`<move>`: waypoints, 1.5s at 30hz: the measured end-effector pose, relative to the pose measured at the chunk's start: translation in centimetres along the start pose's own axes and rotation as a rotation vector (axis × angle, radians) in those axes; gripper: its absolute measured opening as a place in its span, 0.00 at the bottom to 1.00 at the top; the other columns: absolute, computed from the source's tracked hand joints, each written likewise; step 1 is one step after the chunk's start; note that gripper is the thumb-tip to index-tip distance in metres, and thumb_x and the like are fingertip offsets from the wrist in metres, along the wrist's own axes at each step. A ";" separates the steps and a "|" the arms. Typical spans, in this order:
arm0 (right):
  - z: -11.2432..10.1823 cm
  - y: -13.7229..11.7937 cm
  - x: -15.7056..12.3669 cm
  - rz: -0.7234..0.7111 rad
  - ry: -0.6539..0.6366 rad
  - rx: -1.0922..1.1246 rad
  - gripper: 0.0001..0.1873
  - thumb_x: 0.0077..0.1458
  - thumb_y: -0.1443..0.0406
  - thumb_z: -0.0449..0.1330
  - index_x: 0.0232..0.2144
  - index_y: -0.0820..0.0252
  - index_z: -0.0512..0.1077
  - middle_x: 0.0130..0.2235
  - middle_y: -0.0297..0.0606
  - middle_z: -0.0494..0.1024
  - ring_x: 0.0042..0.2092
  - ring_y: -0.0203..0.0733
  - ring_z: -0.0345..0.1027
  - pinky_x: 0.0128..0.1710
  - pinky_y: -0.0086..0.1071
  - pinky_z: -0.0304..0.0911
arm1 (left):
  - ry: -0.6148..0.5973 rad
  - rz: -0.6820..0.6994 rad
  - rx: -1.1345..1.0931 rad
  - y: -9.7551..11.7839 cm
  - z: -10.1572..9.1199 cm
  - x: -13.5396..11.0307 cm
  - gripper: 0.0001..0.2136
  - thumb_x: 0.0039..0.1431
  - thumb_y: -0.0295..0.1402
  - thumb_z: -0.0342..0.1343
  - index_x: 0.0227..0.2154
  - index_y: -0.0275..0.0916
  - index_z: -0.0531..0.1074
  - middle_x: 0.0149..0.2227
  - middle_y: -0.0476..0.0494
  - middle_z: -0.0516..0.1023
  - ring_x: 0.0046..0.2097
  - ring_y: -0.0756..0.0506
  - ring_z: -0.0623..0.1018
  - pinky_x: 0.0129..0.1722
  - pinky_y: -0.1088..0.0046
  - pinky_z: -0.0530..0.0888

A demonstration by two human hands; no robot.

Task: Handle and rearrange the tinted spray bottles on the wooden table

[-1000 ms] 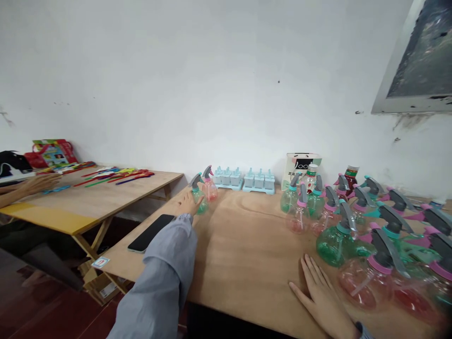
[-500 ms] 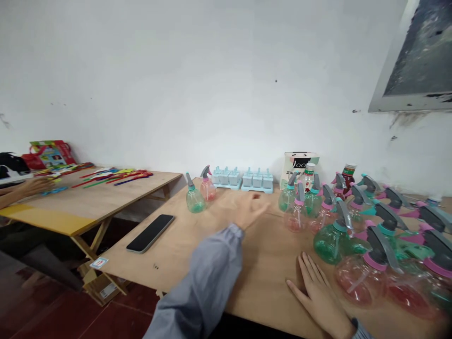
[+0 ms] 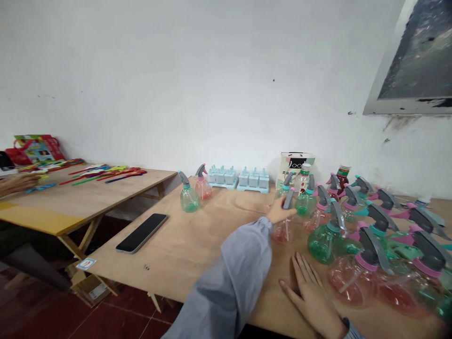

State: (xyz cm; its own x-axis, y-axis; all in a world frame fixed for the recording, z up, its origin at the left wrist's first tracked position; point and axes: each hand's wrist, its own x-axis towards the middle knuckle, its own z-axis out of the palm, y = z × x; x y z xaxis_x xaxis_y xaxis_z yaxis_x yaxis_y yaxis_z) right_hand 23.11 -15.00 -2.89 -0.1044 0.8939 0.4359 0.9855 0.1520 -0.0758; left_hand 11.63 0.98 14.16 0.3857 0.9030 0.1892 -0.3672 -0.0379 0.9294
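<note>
Our left grip (image 3: pixel 278 212) clasps an upright pink bottle (image 3: pixel 281 232); our empty right grip (image 3: pixel 312 297) lies flat nearer the table's (image 3: pixel 190 240) front edge.

A black phone (image 3: pixel 141 233) lies left of two light-blue moulds (image 3: pixel 253 181)

Holding left arm (image 3: pixel 233 278) outstretched, with left hand (image 3: pixel 277 213) curled in a grip; resting right hand (image 3: pixel 312 294) palm-down, with fingers (image 3: pixel 302 270) extended.
</note>
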 end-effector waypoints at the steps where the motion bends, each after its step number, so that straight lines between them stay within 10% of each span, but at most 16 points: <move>1: 0.0 0.0 0.0 -0.002 0.004 0.000 0.44 0.62 0.43 0.45 0.63 0.75 0.63 0.67 0.56 0.60 0.67 0.58 0.56 0.65 0.51 0.58 | -0.016 0.013 0.037 0.5 -1.4 -1.0 0.15 0.37 0.17 0.63 0.30 0.39 0.78 0.29 0.51 0.77 0.37 0.44 0.75 0.45 0.68 0.70; 7: 0.2 0.1 0.0 -0.002 0.033 0.009 0.46 0.60 0.41 0.46 0.62 0.76 0.64 0.66 0.57 0.61 0.66 0.61 0.58 0.63 0.53 0.60 | -0.011 0.212 0.019 3.3 -11.8 -7.6 0.22 0.41 0.33 0.70 0.43 0.42 0.75 0.41 0.48 0.80 0.48 0.43 0.78 0.56 0.62 0.70; 10: 0.5 0.4 -0.1 -0.006 0.044 0.012 0.46 0.60 0.40 0.46 0.62 0.76 0.65 0.67 0.57 0.60 0.66 0.61 0.59 0.63 0.54 0.60 | -0.052 0.285 -0.093 4.0 -14.0 -9.5 0.19 0.43 0.41 0.70 0.38 0.39 0.74 0.42 0.43 0.79 0.49 0.41 0.78 0.59 0.58 0.69; 16: 0.2 0.5 -0.1 -0.013 0.030 0.020 0.44 0.61 0.42 0.46 0.62 0.76 0.64 0.66 0.57 0.62 0.66 0.60 0.59 0.63 0.53 0.60 | -0.058 0.375 -0.275 4.1 -12.0 -9.8 0.16 0.48 0.42 0.67 0.24 0.39 0.67 0.21 0.56 0.66 0.26 0.52 0.73 0.58 0.56 0.71; 23: 0.3 0.4 0.0 0.003 0.010 0.015 0.45 0.61 0.42 0.46 0.63 0.76 0.64 0.67 0.56 0.61 0.66 0.60 0.58 0.64 0.53 0.59 | 0.021 0.196 -0.218 3.8 -11.2 -10.1 0.18 0.48 0.49 0.64 0.28 0.38 0.70 0.24 0.49 0.73 0.37 0.41 0.80 0.40 0.64 0.77; 31: 0.4 0.5 0.0 -0.017 0.046 0.003 0.44 0.61 0.42 0.45 0.62 0.75 0.65 0.66 0.56 0.61 0.66 0.60 0.59 0.63 0.52 0.61 | -0.092 0.121 -0.257 3.6 -10.9 -10.1 0.20 0.45 0.51 0.65 0.28 0.38 0.72 0.26 0.45 0.77 0.42 0.38 0.81 0.51 0.55 0.74; 45: 0.5 0.5 -0.1 0.003 0.034 0.042 0.44 0.61 0.42 0.47 0.63 0.74 0.64 0.67 0.55 0.60 0.67 0.60 0.57 0.64 0.53 0.59 | 0.048 0.050 -0.173 3.8 -10.4 -10.7 0.21 0.45 0.53 0.64 0.27 0.37 0.73 0.24 0.44 0.76 0.39 0.39 0.81 0.37 0.65 0.76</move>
State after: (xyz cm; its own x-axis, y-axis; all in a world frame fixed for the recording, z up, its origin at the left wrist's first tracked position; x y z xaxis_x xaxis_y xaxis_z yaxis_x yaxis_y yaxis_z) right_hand 23.55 -14.82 -3.48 -0.0962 0.8797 0.4657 0.9793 0.1675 -0.1139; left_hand -2.67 -4.37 12.43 0.3243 0.9213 0.2144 -0.5267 -0.0124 0.8500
